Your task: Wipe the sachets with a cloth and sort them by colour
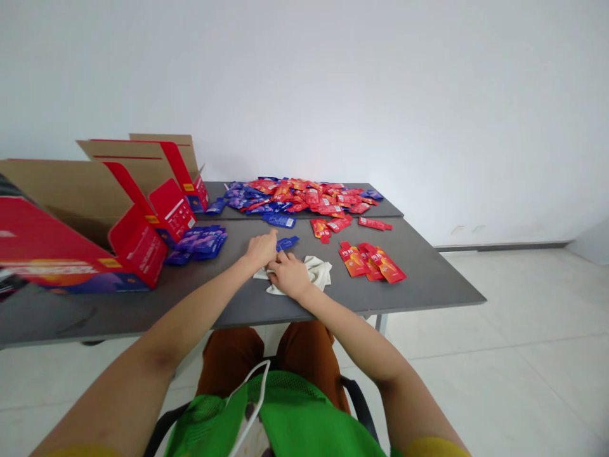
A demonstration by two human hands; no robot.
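Left hand (261,249) open, fingertips just beside a blue sachet (287,243); right hand (289,275) curled closed on a white cloth (304,271), near the table's front edge (404,307).

Head-worn camera looks forward and down from above the person's trousers (266,355), facing the hands (261,251) at close range over a table (419,285), with a white wall (380,95) rising behind and filling the upper frame.

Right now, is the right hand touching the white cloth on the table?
Touching: the head view shows the right hand lying on the white cloth, with no gap between them.
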